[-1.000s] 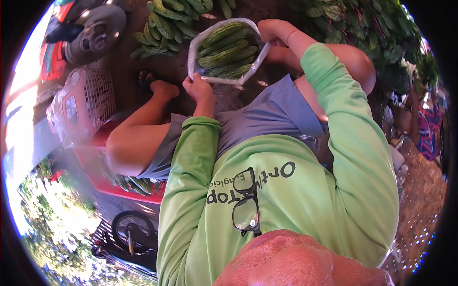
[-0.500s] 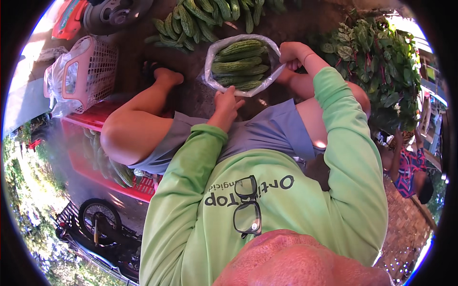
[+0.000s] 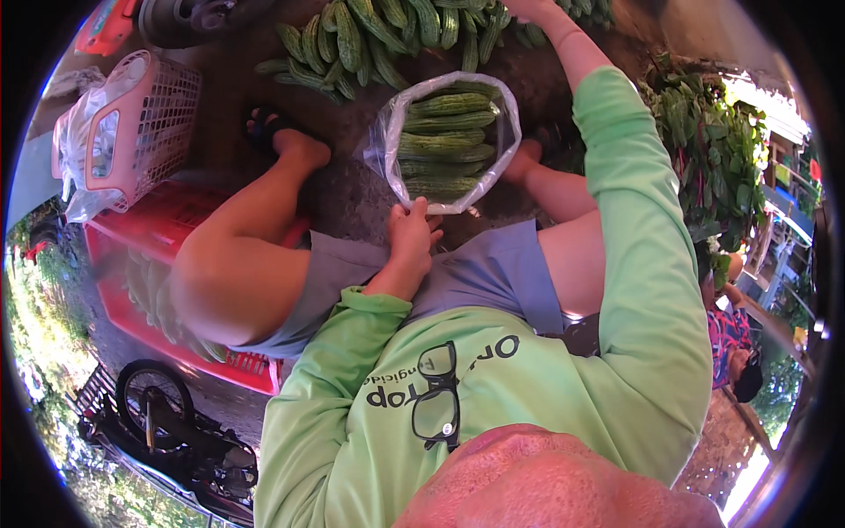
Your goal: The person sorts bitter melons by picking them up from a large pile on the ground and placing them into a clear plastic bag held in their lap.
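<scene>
A clear plastic bag (image 3: 393, 180) with its mouth folded open sits on the ground between my feet. Several long green bitter melons (image 3: 447, 145) lie stacked inside it. My left hand (image 3: 412, 239) pinches the near rim of the bag. Beyond the bag spreads a heap of bitter melons (image 3: 349, 46). At the top edge of the view, my right hand (image 3: 528, 9) reaches to the right part of that heap; its fingers are cut off by the edge, so its grip is hidden.
To the left stand a pink plastic basket (image 3: 132, 132) with clear bags and a red crate (image 3: 158, 330) holding more vegetables. A motorcycle (image 3: 163, 431) is behind the crate. Leafy greens (image 3: 704, 158) are piled at right, with another person (image 3: 732, 343) beyond them.
My right hand has let go of the bag's right rim and moved up to the far heap. My left hand stays on the near rim, and the bag's mouth appears slightly lower in view.
</scene>
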Motion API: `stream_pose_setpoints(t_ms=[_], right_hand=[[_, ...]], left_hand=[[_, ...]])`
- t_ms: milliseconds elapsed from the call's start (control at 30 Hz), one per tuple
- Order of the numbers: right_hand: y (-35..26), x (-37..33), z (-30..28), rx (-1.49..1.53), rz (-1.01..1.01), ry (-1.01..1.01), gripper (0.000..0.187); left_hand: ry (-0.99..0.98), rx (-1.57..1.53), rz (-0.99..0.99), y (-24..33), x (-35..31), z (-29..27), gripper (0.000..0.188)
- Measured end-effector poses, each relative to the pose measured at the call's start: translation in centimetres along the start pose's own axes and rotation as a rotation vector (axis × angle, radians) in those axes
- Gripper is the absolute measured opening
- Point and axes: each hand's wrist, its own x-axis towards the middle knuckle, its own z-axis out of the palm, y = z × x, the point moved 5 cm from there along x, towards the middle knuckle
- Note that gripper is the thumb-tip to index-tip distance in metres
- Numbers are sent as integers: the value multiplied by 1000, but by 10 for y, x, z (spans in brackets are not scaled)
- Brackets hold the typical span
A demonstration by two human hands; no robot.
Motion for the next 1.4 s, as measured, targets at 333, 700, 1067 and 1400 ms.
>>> stream_pose_setpoints(t_ms=[333,700,1067,1400], right_hand=[[14,72,-2,114,109,176,75],[-44,-106,54,-64,-385,-394,52],[6,-200,247,-91,-915,-232,30],[-25,-202,283,-170,-764,-258,36]], left_hand=[[22,52,17,2,19,4,33],[53,32,163,8,28,2,33],[67,86,211,-4,30,2,24],[66,53,191,-3,25,6,26]])
